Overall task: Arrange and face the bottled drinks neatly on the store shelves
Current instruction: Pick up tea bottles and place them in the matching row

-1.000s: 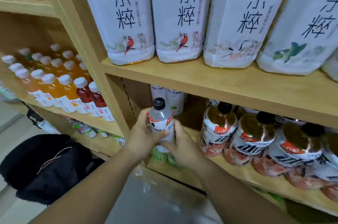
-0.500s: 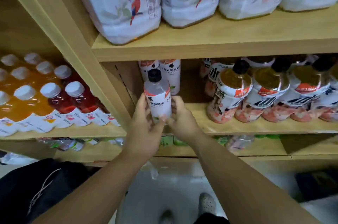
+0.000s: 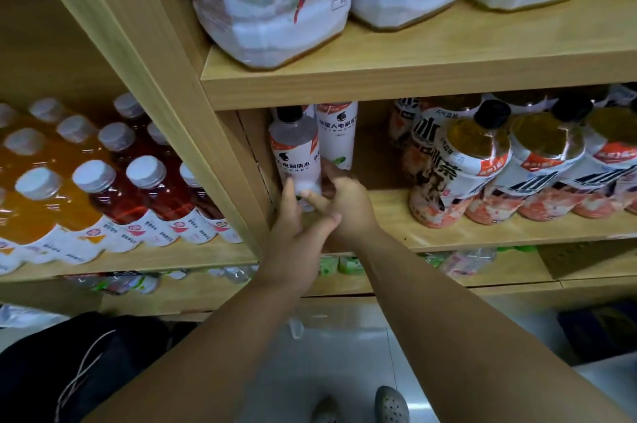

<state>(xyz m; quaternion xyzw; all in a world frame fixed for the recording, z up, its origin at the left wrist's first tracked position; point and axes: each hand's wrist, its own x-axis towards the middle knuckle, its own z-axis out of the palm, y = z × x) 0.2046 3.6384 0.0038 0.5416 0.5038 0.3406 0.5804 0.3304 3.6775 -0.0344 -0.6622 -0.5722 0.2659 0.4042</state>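
Head view, landmark: the wooden upright (image 3: 193, 132) between the two shelf bays is taken as reference.
Bottle: a clear electrolyte bottle (image 3: 295, 160) with black cap and white label is seen upright on the middle shelf (image 3: 448, 229), just right of the upright, label turned outward.
Neighbour: a second like bottle (image 3: 336, 136) is set behind it, farther from the upright, close by or touching.
Left hand: the left hand (image 3: 293, 243) is laid against the bottle's lower left side, fingers extended; contact is seen, a full wrap is not.
Right hand: the right hand (image 3: 344, 201) is curled at the bottle's lower right, thumb on its front; the bottle is held low between both hands.
Handling: a full bottle is judged moderately heavy, with a smooth, slightly slippery film label and thin walls that give under squeeze.
Hold: the labelled waist is judged best for turning; the low hold suits sliding.
Risk: the tea bottles (image 3: 458, 167), well right of the upright, are leaning forward and could be toppled.
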